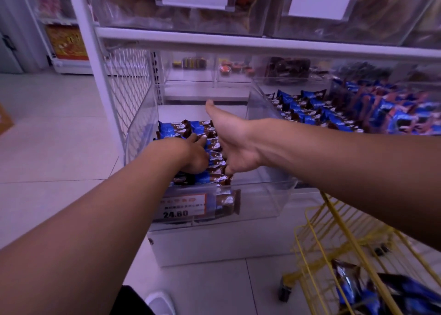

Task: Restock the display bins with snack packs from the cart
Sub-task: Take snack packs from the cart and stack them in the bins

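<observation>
My two bare forearms fill the near part of the view, reaching forward and down into a clear plastic bin at the bottom of a white shelf unit. My left hand lies palm down on a row of blue and brown snack packs standing in the left half of that bin, its fingers spread narrowly over the wrappers and pressing on them; I cannot tell if it grips any one pack. My right hand stands edge-on just beside the row's right side, fingers straight and close together, thumb lifted away, flat against the packs without closing on anything. The right half of the bin is bare. A price tag reading 24.80 sits on the bin's front wall, with a single pack beside it. The neighbouring bin to the right holds many more of the same packs, packed closely. At the lower right, the yellow wire cart holds further blue packs, blurred. A white shoe shows on the pale tiled floor.
</observation>
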A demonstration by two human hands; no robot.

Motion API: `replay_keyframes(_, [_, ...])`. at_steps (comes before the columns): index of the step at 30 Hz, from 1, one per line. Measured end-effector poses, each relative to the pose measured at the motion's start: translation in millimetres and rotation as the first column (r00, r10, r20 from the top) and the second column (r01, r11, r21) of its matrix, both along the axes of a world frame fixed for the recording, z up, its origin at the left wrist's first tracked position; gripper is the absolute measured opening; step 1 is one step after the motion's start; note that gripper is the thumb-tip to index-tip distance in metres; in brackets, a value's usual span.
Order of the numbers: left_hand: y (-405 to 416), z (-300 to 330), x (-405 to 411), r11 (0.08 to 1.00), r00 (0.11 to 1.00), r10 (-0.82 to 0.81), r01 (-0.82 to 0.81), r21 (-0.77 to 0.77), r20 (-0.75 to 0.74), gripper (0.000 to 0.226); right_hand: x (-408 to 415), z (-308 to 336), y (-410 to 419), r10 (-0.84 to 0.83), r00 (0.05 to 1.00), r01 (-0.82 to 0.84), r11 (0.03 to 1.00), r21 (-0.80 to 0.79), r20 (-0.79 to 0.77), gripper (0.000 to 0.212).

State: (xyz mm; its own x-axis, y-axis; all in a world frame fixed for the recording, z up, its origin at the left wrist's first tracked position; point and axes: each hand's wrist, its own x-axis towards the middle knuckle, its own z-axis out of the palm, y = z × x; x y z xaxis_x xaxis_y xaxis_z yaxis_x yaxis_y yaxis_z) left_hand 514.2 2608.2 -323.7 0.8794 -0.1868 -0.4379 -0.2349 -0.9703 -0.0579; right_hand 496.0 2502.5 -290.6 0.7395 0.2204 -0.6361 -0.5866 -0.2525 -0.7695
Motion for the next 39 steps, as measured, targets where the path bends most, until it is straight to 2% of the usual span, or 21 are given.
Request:
replay_keyframes(2, [-3, 3, -4, 0.999, 0.999, -0.045, 0.045, -0.006, -0.028, 0.057, -14, 9, -7, 0.056, 0.998, -0.057, 0.997, 0.061, 0.025, 0.095])
replay_keyframes(3, [-3, 7, -5, 0.998, 0.998, -0.054, 0.055, 0.016, -0.026, 0.056, -23, 17, -15, 0.062, 0.992, -0.063, 0.998, 0.005, 0.106, 0.089])
replay_keyframes(4, [-3, 11, -6, 0.997, 0.998, -0.061, 0.060, 0.045, 0.014, 0.054, -32, 25, -27, 0.083, 0.968, -0.057, 0.992, -0.115, 0.238, 0.083])
replay_keyframes(6, [-6, 20, -9, 0.999, 0.985, -0.051, 0.051, 0.006, 0.163, 0.050, -53, 46, -61, 0.145, 0.828, 0.069, 0.932, -0.355, 0.542, 0.062])
replay_keyframes(8, [-19, 34, -23, 0.958, 0.876, -0.004, 0.141, -0.248, 0.482, 0.039, -80, 63, -109, 0.154, 0.664, 0.201, 0.905, -0.374, 0.732, 0.045])
replay_keyframes(10, [-49, 45, -50, 0.813, 0.662, 0.070, 0.395, -0.427, 0.746, 0.040, -114, 66, -167, 0.200, 0.598, 0.264, 0.865, -0.427, 0.776, 0.043])
replay_keyframes(11, [-66, 48, -69, 0.724, 0.570, 0.066, 0.538, -0.432, 0.819, 0.041, -130, 61, -194, 0.282, 0.601, 0.290, 0.795, -0.533, 0.748, 0.040])
replay_keyframes(12, [-84, 49, -91, 0.625, 0.534, 0.031, 0.649, -0.434, 0.845, 0.041, -144, 50, -221, 0.411, 0.614, 0.289, 0.677, -0.677, 0.674, 0.035])
replay_keyframes(14, [-124, 48, -128, 0.433, 0.538, -0.178, 0.795, -0.425, 0.824, 0.037, -166, 19, -266, 0.623, 0.724, 0.089, 0.342, -0.935, 0.297, 0.030])
replay_keyframes(15, [-145, 45, -141, 0.391, 0.535, -0.347, 0.829, -0.400, 0.770, 0.033, -176, 2, -281, 0.622, 0.782, -0.110, 0.200, -0.974, 0.039, 0.043])
replay_keyframes(16, [-166, 41, -149, 0.391, 0.532, -0.527, 0.844, -0.367, 0.662, 0.031, -181, -14, -292, 0.578, 0.789, -0.322, 0.102, -0.941, -0.207, 0.063])
replay_keyframes(17, [-189, 34, -155, 0.428, 0.533, -0.670, 0.846, -0.317, 0.517, 0.031, -184, -27, -297, 0.515, 0.760, -0.494, 0.062, -0.867, -0.397, 0.080])
replay_keyframes(18, [-212, 26, -159, 0.498, 0.554, -0.755, 0.833, -0.242, 0.351, 0.036, -184, -37, -300, 0.470, 0.736, -0.580, 0.069, -0.811, -0.487, 0.091])
replay_keyframes(19, [-235, 17, -159, 0.571, 0.590, -0.786, 0.807, -0.147, 0.186, 0.045, -180, -47, -301, 0.460, 0.736, -0.594, 0.088, -0.800, -0.496, 0.096])
replay_keyframes(21, [-274, -5, -159, 0.677, 0.678, -0.731, 0.735, 0.044, -0.077, 0.062, -173, -61, -299, 0.457, 0.762, -0.558, 0.103, -0.823, -0.459, 0.102])
replay_keyframes(23, [-299, -33, -156, 0.744, 0.752, -0.622, 0.655, 0.135, -0.218, 0.067, -173, -75, -298, 0.440, 0.753, -0.571, 0.068, -0.818, -0.489, 0.101])
replay_keyframes(25, [-308, -61, -152, 0.768, 0.776, -0.556, 0.617, 0.171, -0.297, 0.064, -181, -91, -301, 0.417, 0.703, -0.647, 0.039, -0.762, -0.576, 0.098])
replay_keyframes(29, [-314, -92, -146, 0.803, 0.756, -0.448, 0.575, 0.157, -0.478, 0.064, -187, -115, -312, 0.323, 0.712, -0.703, 0.319, -0.636, -0.624, 0.088])
replay_keyframes(33, [-316, -99, -143, 0.753, 0.730, -0.504, 0.633, 0.179, -0.461, 0.044, -185, -124, -310, 0.375, 0.713, -0.699, 0.317, -0.641, -0.592, 0.091])
replay_keyframes(37, [-316, -103, -146, 0.806, 0.741, -0.444, 0.576, 0.137, -0.504, 0.042, -178, -127, -308, 0.408, 0.705, -0.708, 0.360, -0.608, -0.580, 0.059])
replay_keyframes(39, [-317, -99, -145, 0.828, 0.744, -0.423, 0.550, 0.114, -0.517, 0.044, -176, -127, -309, 0.408, 0.711, -0.703, 0.376, -0.604, -0.573, 0.052])
